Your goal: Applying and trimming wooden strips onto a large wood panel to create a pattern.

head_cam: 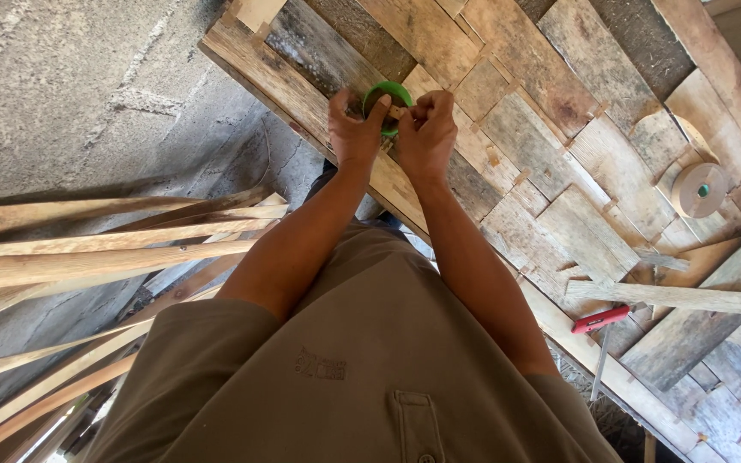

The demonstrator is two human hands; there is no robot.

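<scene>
Head view: both hands, left hand (pixel 353 129) and right hand (pixel 426 129), pinching a green tape roll (pixel 390 93) over the wooden table (pixel 559 197); apparently picking at the loose end, calling for a firm grip.

A brown tape roll (pixel 701 189), a red-handled tool (pixel 600 319) and stacked wooden slats (pixel 105 249).

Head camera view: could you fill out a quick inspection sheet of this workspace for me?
Surface: worn wooden panel of patched boards, tilted across the view.
Job's things: green tape roll, gripped between both hands.
Clutter: tan tape roll, red-handled tool, loose slat.
Hands: left hand and right hand pinch the green roll together.
Cables: nothing seen.
Surroundings: concrete wall; wooden strips leaning at left.
</scene>
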